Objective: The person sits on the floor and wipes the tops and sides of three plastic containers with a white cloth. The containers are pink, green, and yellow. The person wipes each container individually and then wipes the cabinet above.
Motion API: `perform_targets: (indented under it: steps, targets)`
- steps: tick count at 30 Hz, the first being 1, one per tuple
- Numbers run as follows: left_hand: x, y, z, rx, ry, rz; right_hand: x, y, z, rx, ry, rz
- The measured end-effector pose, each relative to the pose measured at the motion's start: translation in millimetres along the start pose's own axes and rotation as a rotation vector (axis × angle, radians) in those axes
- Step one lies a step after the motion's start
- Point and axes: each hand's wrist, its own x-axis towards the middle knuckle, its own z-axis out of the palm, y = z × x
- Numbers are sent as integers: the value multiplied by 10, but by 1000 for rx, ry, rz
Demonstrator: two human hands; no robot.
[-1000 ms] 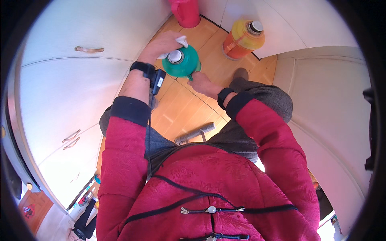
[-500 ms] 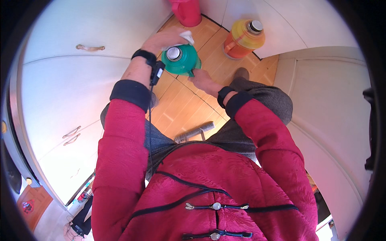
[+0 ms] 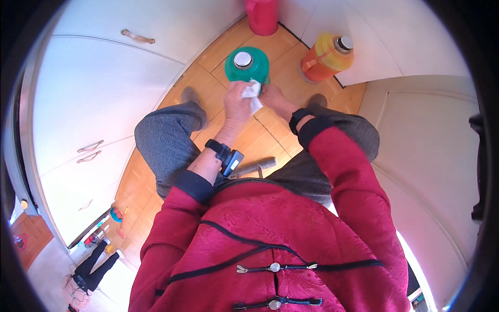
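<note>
Scene: A person in a red jacket crouches over a wooden floor (image 3: 270,52) between white cabinets, both hands down at a green flask.
Left hand: The left hand (image 3: 238,106) is closed around a white cloth (image 3: 252,93), pressing it to the near side of the green flask (image 3: 247,65).
Right hand: The right hand (image 3: 274,99) touches the cloth and the flask's lower side from the other flank; whether it grips or merely steadies cannot be told, as its fingers are hidden.
Flask: It stands upright on the floor just beyond both hands, its silver cap in place.
Beyond the hands: An orange-and-yellow flask (image 3: 326,57) stands to the right of the right hand, apart from the green one; a red container (image 3: 262,15) stands farther out, past the green flask.
Risk, tipping: A sideways push from the cloth, unmatched by the right hand, could probably topple the tall flask.
Risk, knock-on: If it falls to the right, it might roll towards the orange-and-yellow flask.
Risk, grip: The cloth is bunched and could slip off the smooth wall.
Risk, balance: The crouch looks deep; a forward lean could load the flask.
</note>
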Motion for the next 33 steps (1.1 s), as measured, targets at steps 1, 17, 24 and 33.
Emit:
perform_targets:
  steps: [1, 17, 24, 33]
  targets:
    - [30, 118, 73, -15, -14, 85, -14, 13, -19, 65, 5, 18]
    - [516, -249, -1062, 501, -779, 69, 67, 15, 16, 27, 33, 41]
    - [1222, -366, -1592, 453, -257, 104, -82, -357, -21, 198, -47, 435]
    - [1323, -343, -1651, 432, -158, 161, 78, -153, -9, 434, -173, 431]
